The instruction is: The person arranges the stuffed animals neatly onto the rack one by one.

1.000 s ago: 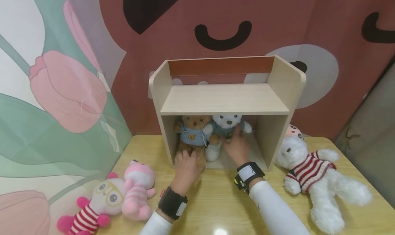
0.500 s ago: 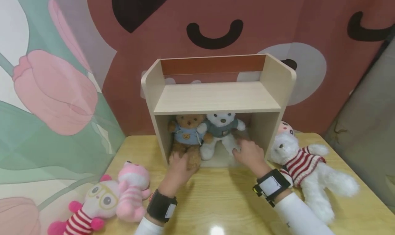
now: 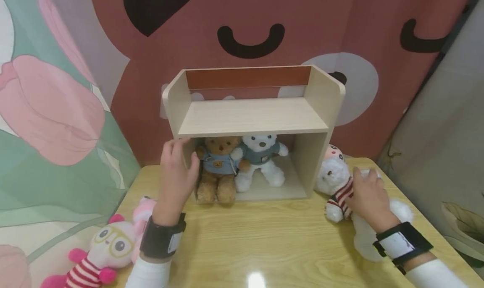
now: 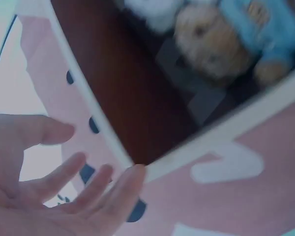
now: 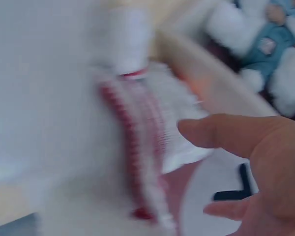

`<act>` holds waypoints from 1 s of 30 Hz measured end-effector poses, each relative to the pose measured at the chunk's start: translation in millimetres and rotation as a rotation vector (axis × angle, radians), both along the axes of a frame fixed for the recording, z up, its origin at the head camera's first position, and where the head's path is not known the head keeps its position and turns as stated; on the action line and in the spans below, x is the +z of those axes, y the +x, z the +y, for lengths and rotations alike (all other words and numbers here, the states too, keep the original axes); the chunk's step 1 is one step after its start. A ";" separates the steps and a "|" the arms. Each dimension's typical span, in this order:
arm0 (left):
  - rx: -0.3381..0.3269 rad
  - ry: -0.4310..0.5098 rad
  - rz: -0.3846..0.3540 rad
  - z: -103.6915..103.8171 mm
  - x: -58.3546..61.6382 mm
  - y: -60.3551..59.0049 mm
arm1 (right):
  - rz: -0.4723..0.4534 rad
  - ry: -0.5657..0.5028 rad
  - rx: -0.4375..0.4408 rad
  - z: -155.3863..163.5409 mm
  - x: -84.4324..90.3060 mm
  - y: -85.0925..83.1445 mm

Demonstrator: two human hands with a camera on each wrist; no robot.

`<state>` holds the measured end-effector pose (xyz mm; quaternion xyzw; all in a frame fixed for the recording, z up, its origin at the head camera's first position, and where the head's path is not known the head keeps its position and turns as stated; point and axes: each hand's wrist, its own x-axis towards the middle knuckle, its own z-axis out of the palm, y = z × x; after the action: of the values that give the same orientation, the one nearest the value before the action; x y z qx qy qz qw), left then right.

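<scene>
On the wooden worktop a small two-tier wooden shelf unit is stood against a wall with a cartoon bear mural. Its lower compartment is occupied by a brown teddy bear in a blue hoodie and, just beside it, a white teddy bear in a grey-green shirt, both seated upright and facing out. The left hand is raised at the shelf unit's left side panel with its fingers straight and spread, nothing being gripped; in the left wrist view the fingertips are seen at the panel's edge. The right hand is laid on a white plush bear in a red-striped sweater, which is lying to the right of the shelf unit; whether the fingers are closed round it cannot be told. A pink plush and a goggle-eyed plush with pink limbs are lying at the worktop's left edge.
</scene>
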<state>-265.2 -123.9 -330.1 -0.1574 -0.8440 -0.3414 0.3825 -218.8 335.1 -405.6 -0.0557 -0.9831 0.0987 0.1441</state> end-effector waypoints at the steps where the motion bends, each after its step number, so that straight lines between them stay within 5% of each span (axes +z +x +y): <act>1: 0.003 -0.013 0.036 -0.1 7.4 -3.7 | -0.002 0.003 -0.007 8.0 -5.5 1.5; 4: 0.018 -0.091 0.015 1.7 21.3 -11.6 | -0.047 -0.005 -0.035 27.4 -16.8 6.1; 7: 0.053 -0.162 -0.086 3.1 24.7 -15.4 | -0.091 -0.037 -0.044 41.9 -23.9 8.1; 11: 0.104 -0.194 -0.155 1.7 20.7 -16.5 | -0.162 -0.091 -0.012 54.7 -26.9 7.7; 21: 0.118 -0.164 -0.170 -0.3 11.9 -15.6 | -0.340 -0.259 -0.022 69.3 -25.4 7.7; 25: 0.101 -0.165 -0.221 1.9 10.6 -15.5 | -0.348 -0.336 -0.027 75.8 -27.5 9.3; 30: 0.081 -0.148 -0.233 6.0 9.7 -14.6 | -0.222 -0.408 -0.049 81.0 -33.7 16.5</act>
<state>-279.8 -117.9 -320.4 -0.1105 -0.9113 -0.2785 0.2826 -202.3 416.1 -439.3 -0.1183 -0.9509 0.2851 0.0231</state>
